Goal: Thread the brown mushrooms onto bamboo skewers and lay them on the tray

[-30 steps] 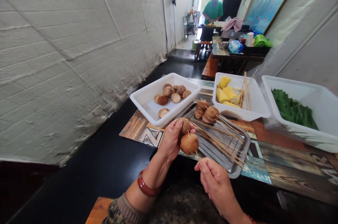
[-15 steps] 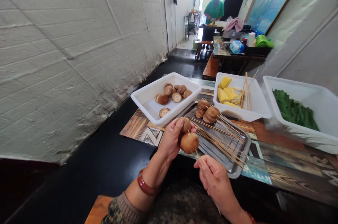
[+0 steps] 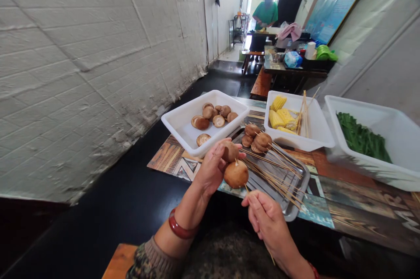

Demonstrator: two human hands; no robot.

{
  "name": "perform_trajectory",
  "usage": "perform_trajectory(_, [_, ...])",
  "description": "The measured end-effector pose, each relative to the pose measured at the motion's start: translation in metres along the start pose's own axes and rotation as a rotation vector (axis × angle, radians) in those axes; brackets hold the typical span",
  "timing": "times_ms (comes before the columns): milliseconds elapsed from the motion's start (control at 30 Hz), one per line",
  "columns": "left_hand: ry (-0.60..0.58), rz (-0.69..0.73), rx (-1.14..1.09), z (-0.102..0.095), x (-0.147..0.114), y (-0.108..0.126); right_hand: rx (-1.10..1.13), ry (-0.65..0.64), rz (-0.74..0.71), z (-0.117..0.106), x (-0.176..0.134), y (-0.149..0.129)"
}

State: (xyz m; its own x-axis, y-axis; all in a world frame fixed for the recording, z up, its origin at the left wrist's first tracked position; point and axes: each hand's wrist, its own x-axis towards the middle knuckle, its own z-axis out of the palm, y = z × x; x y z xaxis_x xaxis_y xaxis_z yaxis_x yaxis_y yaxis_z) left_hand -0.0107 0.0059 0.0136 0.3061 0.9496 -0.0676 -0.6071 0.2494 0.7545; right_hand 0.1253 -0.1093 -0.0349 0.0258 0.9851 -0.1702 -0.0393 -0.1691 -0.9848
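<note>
My left hand (image 3: pixel 211 167) is closed around a brown mushroom (image 3: pixel 230 151), its thumb on the near side of the cap. A second mushroom (image 3: pixel 236 174) sits just below it, pierced by a thin wooden skewer (image 3: pixel 246 188). My right hand (image 3: pixel 267 215) pinches that skewer, whose lower end sticks out under the palm. Whether the skewer has entered the upper mushroom is hidden. Just beyond my hands is a metal tray (image 3: pixel 295 213) with skewered mushrooms (image 3: pixel 262 141) and several bare skewers (image 3: pixel 274 180).
A white tub (image 3: pixel 179 128) holds loose mushrooms. Another tub (image 3: pixel 315 144) has corn pieces (image 3: pixel 284 117) and upright skewers; a third (image 3: pixel 357 150) has green leaves (image 3: pixel 362 139). Far back, a person in green (image 3: pixel 265 14) stands behind a table. A wall (image 3: pixel 98 73) runs along the left.
My left fingers have loosened and shifted on the upper mushroom, its thumb less bent. My right hand keeps its pinch on the skewer. The view has shifted slightly.
</note>
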Motion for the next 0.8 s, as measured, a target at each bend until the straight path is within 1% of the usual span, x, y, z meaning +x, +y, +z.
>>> perform_trajectory(100, [-0.035,-0.074,-0.078,-0.006,-0.001,-0.009,0.028,0.003,0.008,-0.001,0.001,0.002])
perform_trajectory(233, [-0.161,-0.229,-0.236,-0.013,-0.002,-0.027,0.066,-0.008,0.007,0.000,0.004,0.005])
perform_trajectory(300, [-0.186,-0.269,-0.295,-0.014,-0.002,-0.035,0.087,-0.015,0.009,0.001,0.005,0.005])
perform_trajectory(467, [-0.123,-0.212,-0.333,-0.009,-0.004,-0.040,0.114,-0.016,0.031,0.002,0.005,0.006])
perform_trajectory(667, [-0.077,-0.177,-0.212,-0.001,-0.008,-0.036,0.093,0.013,0.045,0.002,0.004,0.010])
perform_trajectory(800, [-0.073,-0.185,-0.155,-0.001,-0.011,-0.038,0.089,0.033,0.045,0.004,0.003,0.009])
